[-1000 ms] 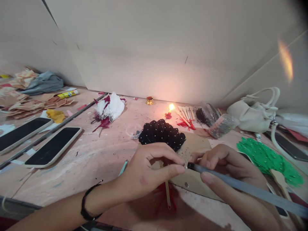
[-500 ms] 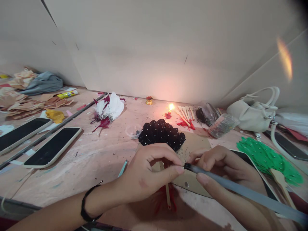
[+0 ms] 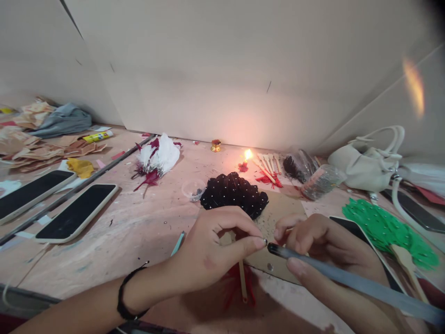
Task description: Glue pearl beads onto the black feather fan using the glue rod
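My left hand, with a black cord on its wrist, pinches a tiny shiny bead between thumb and forefinger. My right hand is closed on a long translucent glue stick, whose blackened tip points at the bead with a small gap between them. Behind the hands lies a black fan dotted with white beads, on a piece of cardboard. Under my left hand a wooden fan handle with red strands shows in part. A candle flame burns farther back.
A clear lid with small bits sits left of the black fan. Phones lie at the left, and a green fan at the right. White and maroon feathers, wooden handles, a plastic cup and a white handbag stand farther back.
The glue stick's tip has drawn back slightly to the right and down, away from my left fingertips, so the bead now shows. My left hand has hardly moved.
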A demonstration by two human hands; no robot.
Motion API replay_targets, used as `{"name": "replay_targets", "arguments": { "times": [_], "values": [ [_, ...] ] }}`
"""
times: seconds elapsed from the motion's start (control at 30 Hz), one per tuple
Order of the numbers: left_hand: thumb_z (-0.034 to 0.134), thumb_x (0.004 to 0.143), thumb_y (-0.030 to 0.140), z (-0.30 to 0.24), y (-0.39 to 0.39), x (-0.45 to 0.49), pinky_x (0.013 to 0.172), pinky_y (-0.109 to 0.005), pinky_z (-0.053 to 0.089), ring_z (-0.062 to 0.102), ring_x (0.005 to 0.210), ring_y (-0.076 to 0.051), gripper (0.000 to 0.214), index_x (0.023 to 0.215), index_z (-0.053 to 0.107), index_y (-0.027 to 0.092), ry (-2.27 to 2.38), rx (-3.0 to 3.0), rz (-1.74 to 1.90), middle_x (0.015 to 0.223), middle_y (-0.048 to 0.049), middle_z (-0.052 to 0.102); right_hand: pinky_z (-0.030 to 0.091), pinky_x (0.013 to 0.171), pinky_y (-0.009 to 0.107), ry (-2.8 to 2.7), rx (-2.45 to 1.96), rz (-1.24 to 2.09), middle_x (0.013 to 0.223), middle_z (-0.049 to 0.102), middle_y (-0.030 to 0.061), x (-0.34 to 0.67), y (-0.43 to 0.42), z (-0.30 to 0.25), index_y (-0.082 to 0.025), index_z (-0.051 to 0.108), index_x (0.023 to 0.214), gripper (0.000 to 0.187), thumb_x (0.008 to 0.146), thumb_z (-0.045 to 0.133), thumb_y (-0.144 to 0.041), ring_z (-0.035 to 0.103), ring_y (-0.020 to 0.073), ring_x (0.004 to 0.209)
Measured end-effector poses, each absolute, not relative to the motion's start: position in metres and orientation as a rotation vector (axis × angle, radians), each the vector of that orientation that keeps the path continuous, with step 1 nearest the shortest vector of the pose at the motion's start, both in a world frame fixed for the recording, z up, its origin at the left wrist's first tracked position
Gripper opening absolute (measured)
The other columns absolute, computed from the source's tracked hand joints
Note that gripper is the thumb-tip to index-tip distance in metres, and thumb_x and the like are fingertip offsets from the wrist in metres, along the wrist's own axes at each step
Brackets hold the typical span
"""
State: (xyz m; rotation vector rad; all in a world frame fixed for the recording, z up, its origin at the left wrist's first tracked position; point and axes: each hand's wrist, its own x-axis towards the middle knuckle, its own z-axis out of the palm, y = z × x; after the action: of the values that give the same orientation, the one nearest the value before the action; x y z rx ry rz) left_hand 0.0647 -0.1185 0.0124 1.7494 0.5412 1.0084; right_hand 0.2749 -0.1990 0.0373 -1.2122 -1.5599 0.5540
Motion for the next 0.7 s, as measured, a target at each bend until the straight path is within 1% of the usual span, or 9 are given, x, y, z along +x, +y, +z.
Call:
{"name": "replay_targets", "arguments": {
  "times": [0.07,0.1,0.2,0.27,0.4,0.47,0.57,0.63,0.7],
  "values": [
    [0.083,0.095,0.023,0.013,-0.119,0.065,0.073,-0.026,0.052,0.068,0.078,-0.015,0.009,0.087,0.085,0.020,0.539,1.761,1.001,0.085,-0.0031,0.078,0.067,0.068,0.023,-1.590,-1.152,0.574,0.085,0.078,0.0004,0.276,-0.198,0.033,-0.029,0.068,0.079,0.018,0.087,0.082,-0.021,0.081,0.0199,0.081],
    [0.083,0.095,0.023,0.013,-0.119,0.065,0.074,-0.026,0.053,0.068,0.079,-0.015,0.009,0.086,0.085,0.020,0.536,1.765,0.996,0.085,-0.0033,0.078,0.067,0.070,0.023,-1.584,-1.132,0.572,0.086,0.078,0.0004,0.276,-0.197,0.032,-0.029,0.068,0.081,0.018,0.088,0.082,-0.020,0.081,0.0201,0.085],
    [0.082,0.095,0.023,0.013,-0.120,0.064,0.074,-0.026,0.053,0.069,0.079,-0.015,0.009,0.086,0.085,0.020,0.524,1.767,0.989,0.086,-0.0035,0.079,0.066,0.067,0.021,-1.536,-1.128,0.536,0.081,0.076,-0.0010,0.276,-0.195,0.031,-0.029,0.068,0.081,0.019,0.085,0.084,-0.019,0.081,0.0195,0.081],
    [0.082,0.095,0.022,0.014,-0.120,0.064,0.074,-0.026,0.053,0.069,0.078,-0.015,0.009,0.087,0.085,0.020,0.519,1.767,0.997,0.086,-0.0031,0.079,0.066,0.064,0.021,-1.558,-1.150,0.540,0.080,0.075,-0.0020,0.276,-0.196,0.033,-0.030,0.067,0.081,0.019,0.087,0.083,-0.020,0.079,0.0185,0.077],
    [0.082,0.095,0.022,0.014,-0.119,0.063,0.074,-0.027,0.053,0.069,0.078,-0.015,0.009,0.087,0.085,0.020,0.538,1.772,1.014,0.086,-0.0033,0.079,0.063,0.057,0.021,-1.658,-1.181,0.619,0.086,0.075,-0.0016,0.279,-0.200,0.036,-0.030,0.065,0.081,0.019,0.092,0.079,-0.024,0.076,0.0171,0.070],
    [0.082,0.095,0.022,0.013,-0.119,0.064,0.075,-0.027,0.053,0.069,0.079,-0.015,0.010,0.086,0.084,0.020,0.548,1.791,1.014,0.085,-0.0031,0.079,0.064,0.060,0.021,-1.673,-1.170,0.624,0.088,0.075,-0.0016,0.279,-0.201,0.035,-0.030,0.065,0.082,0.019,0.092,0.079,-0.023,0.077,0.0173,0.074],
    [0.080,0.095,0.021,0.013,-0.120,0.065,0.075,-0.025,0.053,0.069,0.079,-0.014,0.010,0.086,0.084,0.019,0.529,1.840,0.995,0.086,-0.0025,0.078,0.065,0.071,0.020,-1.594,-1.157,0.557,0.091,0.078,-0.0024,0.275,-0.198,0.033,-0.031,0.068,0.085,0.017,0.089,0.081,-0.020,0.081,0.0173,0.085],
    [0.080,0.096,0.020,0.014,-0.119,0.065,0.073,-0.024,0.052,0.069,0.079,-0.014,0.010,0.086,0.083,0.018,0.516,1.877,0.994,0.086,-0.0023,0.078,0.064,0.067,0.019,-1.510,-1.169,0.505,0.087,0.078,-0.0026,0.273,-0.194,0.032,-0.030,0.067,0.083,0.017,0.087,0.081,-0.021,0.080,0.0165,0.080],
    [0.079,0.096,0.019,0.017,-0.116,0.064,0.073,-0.024,0.052,0.069,0.078,-0.013,0.011,0.086,0.082,0.018,0.547,1.929,1.029,0.085,-0.0019,0.077,0.059,0.055,0.018,-1.484,-1.223,0.483,0.076,0.073,-0.0032,0.274,-0.191,0.032,-0.028,0.063,0.080,0.018,0.087,0.079,-0.024,0.074,0.0149,0.065]
  ]
}}
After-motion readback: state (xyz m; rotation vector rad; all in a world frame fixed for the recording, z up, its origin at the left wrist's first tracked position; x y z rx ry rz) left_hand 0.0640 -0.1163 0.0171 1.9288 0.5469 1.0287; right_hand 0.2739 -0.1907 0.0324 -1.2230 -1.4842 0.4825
